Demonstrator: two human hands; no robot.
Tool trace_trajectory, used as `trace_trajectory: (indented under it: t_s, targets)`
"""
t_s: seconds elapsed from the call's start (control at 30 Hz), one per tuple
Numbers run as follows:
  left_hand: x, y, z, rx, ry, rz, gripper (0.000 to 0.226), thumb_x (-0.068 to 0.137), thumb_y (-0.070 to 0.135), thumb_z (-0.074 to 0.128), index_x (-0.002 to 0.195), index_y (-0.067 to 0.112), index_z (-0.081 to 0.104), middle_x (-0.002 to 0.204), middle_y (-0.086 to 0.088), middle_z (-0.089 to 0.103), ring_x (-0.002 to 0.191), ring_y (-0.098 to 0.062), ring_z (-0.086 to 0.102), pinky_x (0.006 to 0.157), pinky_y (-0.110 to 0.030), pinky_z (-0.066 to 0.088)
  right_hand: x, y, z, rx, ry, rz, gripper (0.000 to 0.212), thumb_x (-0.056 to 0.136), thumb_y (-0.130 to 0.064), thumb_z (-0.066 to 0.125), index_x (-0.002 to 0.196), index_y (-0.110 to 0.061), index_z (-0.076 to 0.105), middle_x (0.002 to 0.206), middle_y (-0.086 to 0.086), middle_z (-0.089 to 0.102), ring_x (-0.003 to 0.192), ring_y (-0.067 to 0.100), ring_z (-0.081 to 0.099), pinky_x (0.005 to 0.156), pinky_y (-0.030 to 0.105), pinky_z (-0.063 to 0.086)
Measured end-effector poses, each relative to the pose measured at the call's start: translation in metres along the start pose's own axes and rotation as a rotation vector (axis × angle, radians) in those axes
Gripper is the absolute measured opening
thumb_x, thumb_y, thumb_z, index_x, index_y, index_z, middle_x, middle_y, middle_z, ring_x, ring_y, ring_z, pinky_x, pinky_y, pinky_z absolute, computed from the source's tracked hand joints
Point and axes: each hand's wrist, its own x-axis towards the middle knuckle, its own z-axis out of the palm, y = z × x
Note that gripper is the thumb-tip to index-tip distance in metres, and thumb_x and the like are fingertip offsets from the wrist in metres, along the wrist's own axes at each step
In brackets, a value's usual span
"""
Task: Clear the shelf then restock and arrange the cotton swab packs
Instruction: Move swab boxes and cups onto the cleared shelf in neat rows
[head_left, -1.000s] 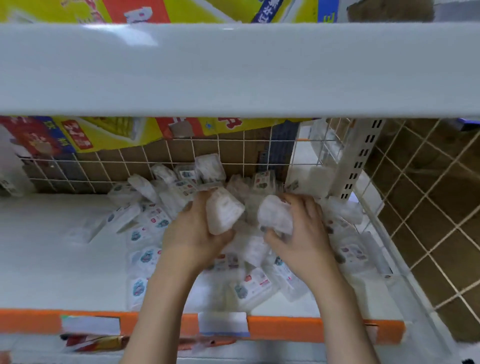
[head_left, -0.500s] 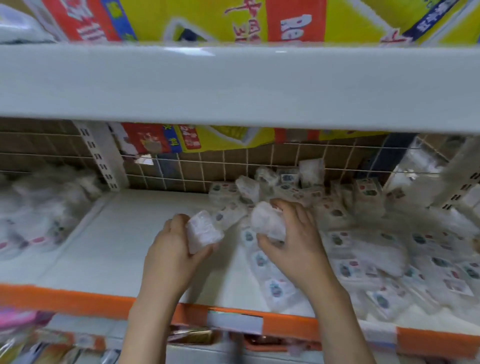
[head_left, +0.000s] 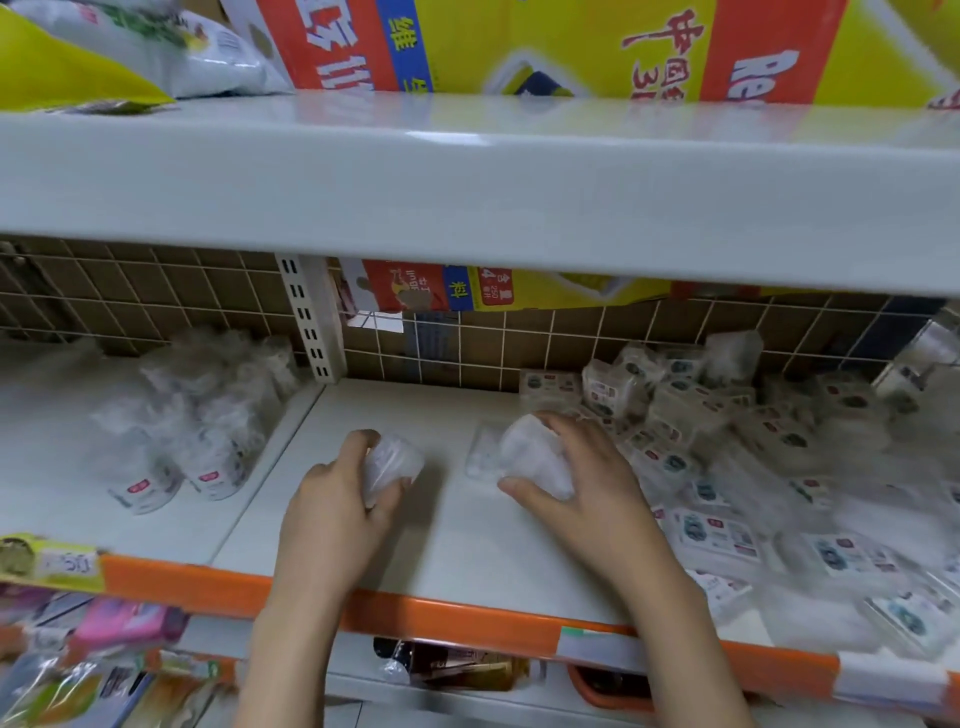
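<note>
Shelf (head_left: 467, 540): left hand (head_left: 337, 499) and right hand (head_left: 576, 483) side by side mid-shelf, each with a swab pack in its grip. Pack pile (head_left: 737, 467) right of the hands, reaching the back grid (head_left: 467, 343). Bags (head_left: 197, 426) left, past the upright (head_left: 311, 317). Boxes (head_left: 571, 47) on the shelf above.

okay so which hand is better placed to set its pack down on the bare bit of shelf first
Left, probably. The left hand holds its pack over bare shelf; the right hand sits against the pile.
</note>
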Motion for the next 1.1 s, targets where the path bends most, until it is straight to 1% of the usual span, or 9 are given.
trace_trajectory:
  t_s: [0.13, 0.27, 0.33, 0.43, 0.5, 0.63, 0.8, 0.9, 1.1]
  targets:
    - [0.000, 0.004, -0.001, -0.100, 0.035, 0.023, 0.041, 0.083, 0.019, 0.069, 0.120, 0.013, 0.053, 0.097, -0.013, 0.065, 0.089, -0.036, 0.059, 0.067, -0.028, 0.032, 0.003, 0.004, -0.003, 0.015, -0.043, 0.056, 0.065, 0.078, -0.038, 0.072, 0.133, -0.029, 0.038, 0.118, -0.015, 0.034, 0.104, -0.003, 0.033, 0.084, 0.009, 0.024]
    - [0.001, 0.003, -0.001, -0.124, 0.080, 0.013, 0.042, 0.083, 0.017, 0.069, 0.121, 0.012, 0.052, 0.109, -0.013, 0.063, 0.098, -0.036, 0.058, 0.072, -0.028, 0.033, 0.005, 0.013, 0.000, -0.018, -0.059, 0.051, 0.071, 0.076, -0.028, 0.072, 0.136, -0.026, 0.034, 0.125, -0.008, 0.033, 0.108, -0.002, 0.029, 0.091, 0.016, 0.026]
    - [0.000, 0.002, 0.000, -0.105, 0.085, 0.029, 0.042, 0.083, 0.017, 0.069, 0.120, 0.012, 0.052, 0.106, -0.012, 0.064, 0.093, -0.036, 0.059, 0.070, -0.028, 0.033, 0.005, 0.016, 0.003, -0.030, -0.094, 0.059, 0.072, 0.076, -0.025, 0.072, 0.136, -0.026, 0.032, 0.121, -0.011, 0.027, 0.105, -0.004, 0.025, 0.088, 0.012, 0.024]
    - [0.000, -0.002, 0.002, -0.075, 0.071, 0.058, 0.040, 0.081, 0.015, 0.071, 0.118, 0.014, 0.054, 0.096, -0.010, 0.067, 0.082, -0.036, 0.061, 0.066, -0.028, 0.034, 0.004, 0.016, 0.010, -0.029, -0.157, 0.074, 0.070, 0.076, -0.023, 0.072, 0.134, -0.027, 0.032, 0.116, -0.013, 0.022, 0.100, -0.006, 0.024, 0.076, -0.003, 0.022]
    - [0.001, -0.007, 0.000, -0.080, 0.074, 0.083, 0.040, 0.079, 0.011, 0.072, 0.117, 0.015, 0.058, 0.094, -0.009, 0.068, 0.081, -0.034, 0.063, 0.067, -0.027, 0.037, 0.008, 0.012, 0.015, -0.035, -0.193, 0.093, 0.065, 0.075, -0.028, 0.073, 0.129, -0.028, 0.036, 0.115, -0.013, 0.027, 0.101, -0.003, 0.030, 0.075, -0.005, 0.024]
    - [0.011, -0.026, -0.015, -0.148, 0.108, 0.144, 0.039, 0.078, 0.010, 0.071, 0.116, 0.016, 0.065, 0.100, -0.006, 0.070, 0.088, -0.020, 0.063, 0.074, -0.016, 0.039, 0.022, -0.008, 0.031, -0.055, -0.224, 0.121, 0.064, 0.070, -0.049, 0.075, 0.124, -0.032, 0.045, 0.115, -0.016, 0.047, 0.102, 0.002, 0.045, 0.076, 0.013, 0.035]
    - [0.027, -0.073, -0.056, -0.162, 0.125, 0.173, 0.040, 0.075, 0.019, 0.064, 0.114, 0.014, 0.066, 0.101, -0.006, 0.070, 0.090, -0.016, 0.061, 0.077, -0.011, 0.037, 0.039, -0.047, 0.074, -0.023, -0.180, 0.136, 0.064, 0.067, -0.060, 0.071, 0.123, -0.037, 0.051, 0.114, -0.021, 0.054, 0.102, 0.002, 0.051, 0.082, 0.021, 0.041]
    - [0.035, -0.122, -0.088, -0.158, 0.106, 0.146, 0.042, 0.074, 0.023, 0.063, 0.115, 0.016, 0.066, 0.106, -0.005, 0.070, 0.096, -0.017, 0.063, 0.081, -0.013, 0.038, 0.051, -0.078, 0.118, -0.005, -0.134, 0.162, 0.068, 0.062, -0.069, 0.066, 0.120, -0.037, 0.052, 0.114, -0.016, 0.059, 0.102, 0.008, 0.056, 0.085, 0.028, 0.048]
    - [0.047, -0.231, -0.148, -0.062, 0.125, 0.030, 0.039, 0.075, 0.029, 0.058, 0.110, 0.016, 0.065, 0.102, -0.004, 0.069, 0.093, -0.027, 0.065, 0.078, -0.025, 0.042, 0.073, -0.155, 0.202, 0.074, -0.117, 0.064, 0.055, 0.069, -0.059, 0.069, 0.117, -0.037, 0.052, 0.110, -0.012, 0.058, 0.099, 0.005, 0.057, 0.083, 0.027, 0.049]
